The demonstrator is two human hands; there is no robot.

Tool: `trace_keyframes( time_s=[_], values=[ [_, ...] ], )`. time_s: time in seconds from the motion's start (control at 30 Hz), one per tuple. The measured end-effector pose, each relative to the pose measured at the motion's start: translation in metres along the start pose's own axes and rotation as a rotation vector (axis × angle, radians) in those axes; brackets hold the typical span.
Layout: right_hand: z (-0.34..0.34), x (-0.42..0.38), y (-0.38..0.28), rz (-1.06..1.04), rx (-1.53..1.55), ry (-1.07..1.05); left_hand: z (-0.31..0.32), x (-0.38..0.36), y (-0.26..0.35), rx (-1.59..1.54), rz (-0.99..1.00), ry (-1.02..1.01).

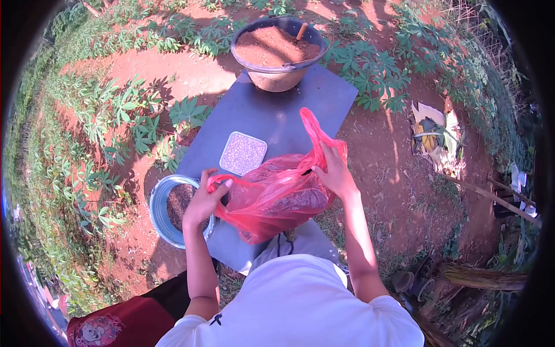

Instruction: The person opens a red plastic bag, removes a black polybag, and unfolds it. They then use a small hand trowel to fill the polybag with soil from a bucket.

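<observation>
A red plastic bag [277, 194] with dark material inside hangs over a grey board [277, 110] on the ground. My left hand [202, 202] grips the bag's left handle and rim. My right hand [332, 170] holds the bag's right side, just below its upright right handle. A clear square tub of pale seeds [243, 152] lies on the board just beyond the bag. Under my left hand stands a light blue bucket [161, 217] with dark soil in it.
A large basin of reddish soil [276, 52] with a tool handle in it stands at the board's far end. Green plants surround the bare red earth. Debris and a log [480, 277] lie at the right.
</observation>
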State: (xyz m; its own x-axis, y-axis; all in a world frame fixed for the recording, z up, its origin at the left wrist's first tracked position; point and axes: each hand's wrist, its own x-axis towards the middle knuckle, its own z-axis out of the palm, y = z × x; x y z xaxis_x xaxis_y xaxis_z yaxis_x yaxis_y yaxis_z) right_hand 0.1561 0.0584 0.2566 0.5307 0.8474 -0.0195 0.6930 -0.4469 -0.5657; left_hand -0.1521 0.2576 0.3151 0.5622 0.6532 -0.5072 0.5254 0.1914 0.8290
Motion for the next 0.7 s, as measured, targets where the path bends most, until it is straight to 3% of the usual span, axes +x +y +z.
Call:
trace_keyframes(
  time_s=[0.1,0.17,0.27,0.33,0.37,0.43,0.5,0.6,0.63,0.7],
  values=[
    [0.021,0.016,0.024,-0.108,-0.047,0.005,0.001,-0.005,0.01,0.224,-0.122,0.059],
    [0.028,0.027,0.036,-0.094,0.1,-0.093,-0.003,-0.011,0.009,0.287,-0.128,0.083],
    [0.022,0.035,0.03,-0.063,0.232,-0.069,-0.003,-0.024,0.019,0.241,-0.009,-0.001],
    [0.012,0.041,0.03,-0.089,0.307,-0.021,-0.001,-0.03,0.033,0.397,-0.028,0.246],
    [0.007,0.043,0.031,-0.11,0.378,0.031,0.003,-0.03,0.043,0.398,-0.027,0.247],
    [-0.009,0.048,0.028,-0.141,0.466,0.054,0.022,-0.023,0.069,0.415,0.314,0.427],
    [-0.019,0.051,0.027,-0.172,0.554,0.076,0.043,-0.004,0.091,0.441,0.524,0.238],
    [-0.036,0.053,0.024,-0.09,1.27,0.04,0.085,0.048,0.086,0.543,0.641,-0.136],
    [-0.046,0.053,0.016,-0.094,1.269,0.023,0.095,0.07,0.071,0.538,0.634,-0.123],
    [-0.06,0.055,0.004,-0.122,1.601,0.042,0.108,0.094,0.051,0.433,0.366,-0.353]
  ],
)
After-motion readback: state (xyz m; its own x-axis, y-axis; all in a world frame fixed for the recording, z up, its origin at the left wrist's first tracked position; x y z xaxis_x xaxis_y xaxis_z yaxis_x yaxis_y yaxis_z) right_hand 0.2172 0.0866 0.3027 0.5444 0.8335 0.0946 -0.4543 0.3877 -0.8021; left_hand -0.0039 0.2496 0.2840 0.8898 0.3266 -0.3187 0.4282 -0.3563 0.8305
